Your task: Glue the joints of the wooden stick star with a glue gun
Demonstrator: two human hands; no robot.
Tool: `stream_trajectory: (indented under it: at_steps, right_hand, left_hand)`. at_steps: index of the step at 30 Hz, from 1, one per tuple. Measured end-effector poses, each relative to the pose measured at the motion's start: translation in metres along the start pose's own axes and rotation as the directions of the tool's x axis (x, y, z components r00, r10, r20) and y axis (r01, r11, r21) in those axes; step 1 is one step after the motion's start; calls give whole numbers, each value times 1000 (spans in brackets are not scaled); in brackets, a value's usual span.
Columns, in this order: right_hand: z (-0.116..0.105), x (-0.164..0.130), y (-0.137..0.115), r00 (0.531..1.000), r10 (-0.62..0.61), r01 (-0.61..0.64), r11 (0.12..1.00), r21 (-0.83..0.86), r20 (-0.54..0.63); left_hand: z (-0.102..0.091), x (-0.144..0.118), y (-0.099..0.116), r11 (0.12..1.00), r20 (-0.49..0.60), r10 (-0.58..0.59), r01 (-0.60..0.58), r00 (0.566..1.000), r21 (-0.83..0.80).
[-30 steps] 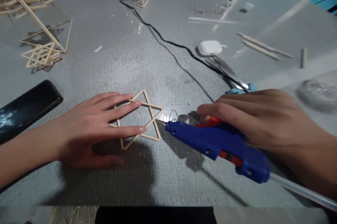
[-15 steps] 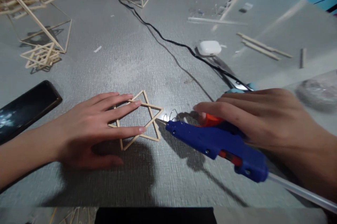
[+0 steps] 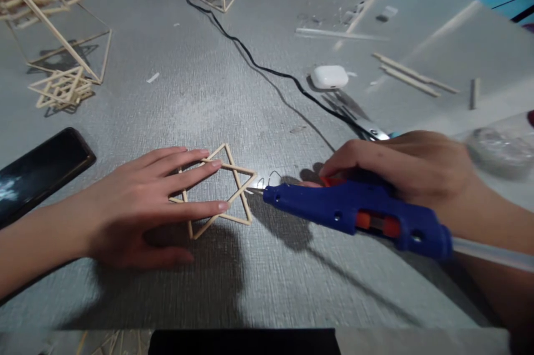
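A six-pointed star of thin wooden sticks (image 3: 236,177) lies flat on the grey table. My left hand (image 3: 154,193) rests over its left part, fingers spread and fingertips touching the sticks. In my right hand (image 3: 400,171) is a blue hot glue gun (image 3: 317,210) with an orange trigger and a clear glue stick (image 3: 492,253) sticking out of its back. The nozzle points left, close to the right side of the star; whether it touches a stick I cannot tell. The grip and most of my right fingers are hidden.
A black cable (image 3: 267,69) crosses the table toward my right hand. Scissors (image 3: 373,129) and a white earbud case (image 3: 329,77) lie beyond it. Loose sticks (image 3: 413,74) are at right. A phone (image 3: 45,171) and stick structures (image 3: 62,88) stand left.
The glue gun has rolled and levelled in my right hand, its rear end swinging up and right. The nozzle stays by the star. My left hand has hardly moved.
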State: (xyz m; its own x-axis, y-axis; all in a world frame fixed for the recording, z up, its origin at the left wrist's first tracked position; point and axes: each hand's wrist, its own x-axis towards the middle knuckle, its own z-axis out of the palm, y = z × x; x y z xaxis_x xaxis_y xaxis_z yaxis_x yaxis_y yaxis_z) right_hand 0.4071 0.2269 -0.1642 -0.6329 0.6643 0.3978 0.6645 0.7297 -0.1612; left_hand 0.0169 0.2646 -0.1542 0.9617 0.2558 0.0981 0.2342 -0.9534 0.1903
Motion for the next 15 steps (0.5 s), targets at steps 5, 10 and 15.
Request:
stream_trajectory:
  at_steps: [5,10,15]
  right_hand:
    - [-4,2,0,995,71,-79,990,119,68]
    - [-8,5,1,998,49,-56,985,163,48]
    - [-20,21,3,992,17,-31,994,108,127]
  left_hand:
    - [0,1,-1,1000,3,-12,12,1000,-19]
    - [0,0,-1,1000,1,-8,8,1000,-23]
    - [0,1,0,1000,-6,-9,9,1000,-22]
